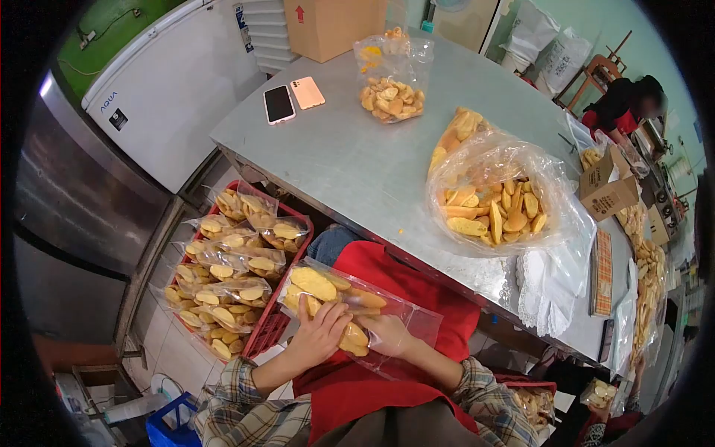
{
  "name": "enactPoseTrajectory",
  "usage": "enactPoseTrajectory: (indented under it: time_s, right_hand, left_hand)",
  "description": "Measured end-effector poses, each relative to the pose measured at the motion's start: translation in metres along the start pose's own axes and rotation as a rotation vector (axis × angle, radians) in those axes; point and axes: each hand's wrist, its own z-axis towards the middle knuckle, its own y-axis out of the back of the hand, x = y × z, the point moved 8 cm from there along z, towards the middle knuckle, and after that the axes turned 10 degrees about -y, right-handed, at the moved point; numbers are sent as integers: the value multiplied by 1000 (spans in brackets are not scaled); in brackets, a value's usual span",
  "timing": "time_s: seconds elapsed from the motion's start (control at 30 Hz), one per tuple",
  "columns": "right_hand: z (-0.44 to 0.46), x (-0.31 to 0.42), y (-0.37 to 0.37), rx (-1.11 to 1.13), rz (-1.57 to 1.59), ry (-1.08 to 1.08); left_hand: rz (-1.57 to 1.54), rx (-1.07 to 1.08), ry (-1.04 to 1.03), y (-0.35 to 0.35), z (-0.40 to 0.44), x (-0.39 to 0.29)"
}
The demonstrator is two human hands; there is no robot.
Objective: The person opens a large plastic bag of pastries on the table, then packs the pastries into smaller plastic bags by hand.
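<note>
A clear plastic bag of flat, oval yellow biscuits (313,284) lies across my lap, over the red apron (447,316). My left hand (322,335) holds the filled end, its fingers curled over the biscuits. At the middle of the same bag, my right hand (385,334) grips from the other side; its fingertips are partly hidden by plastic and biscuits. The loose end of the bag stretches to the right past my right wrist.
Beside me on the left, a red crate (275,320) is packed with filled bags. On the metal table (328,160) are a large open bag of biscuits (495,212), a smaller bag (391,100), two phones (279,104) and plastic sheets (555,287). Another person (625,104) works at the far right.
</note>
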Motion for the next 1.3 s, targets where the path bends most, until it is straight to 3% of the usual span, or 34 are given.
enactPoseTrajectory:
  time_s: [0.13, 0.2, 0.23, 0.3, 0.4, 0.53, 0.6, 0.63, 0.73, 0.9, 0.93, 1.0, 1.23, 1.3]
  right_hand:
    - [-4, 5, 10, -141, 53, 62]
    - [-10, 2, 30, -367, 430, 98]
    - [-13, 3, 30, -366, 431, 98]
    - [-14, -15, 11, -162, 562, -192]
    - [-17, -34, -15, -229, 778, -314]
    - [-19, -23, 0, -270, 910, -299]
    - [-17, -14, -3, -221, 657, -76]
    - [-18, -16, -5, -222, 657, -78]
    - [-18, -16, -11, -141, 826, -93]
    - [-18, -16, -18, 23, 1308, -419]
    - [-17, -16, -20, 24, 1307, -419]
    - [-12, -9, -27, 119, 1693, -308]
    - [-5, -14, -26, 190, 2070, -302]
    - [-7, -5, -24, 310, 2327, -182]
  left_hand:
    - [-43, 36, 21, 3, 1, 4]
    - [-57, 23, 27, 5, 2, 5]
    - [-72, 10, 33, 6, 2, 6]
    - [-64, 30, 26, 4, 1, 5]
    - [-56, 39, 13, 2, 2, 4]
    - [-60, 28, 20, 4, 2, 4]
    - [-64, 30, 18, 6, 3, 5]
    - [-67, 31, 17, 7, 4, 4]
    - [-61, 71, 5, 9, 6, 4]
    - [-67, 76, 3, 11, 9, 5]
    - [-58, 87, -4, 10, 9, 5]
    - [-61, 71, -3, 9, 7, 5]
    - [-69, 100, -23, 7, 7, 5]
    - [-73, 88, -13, 9, 5, 5]
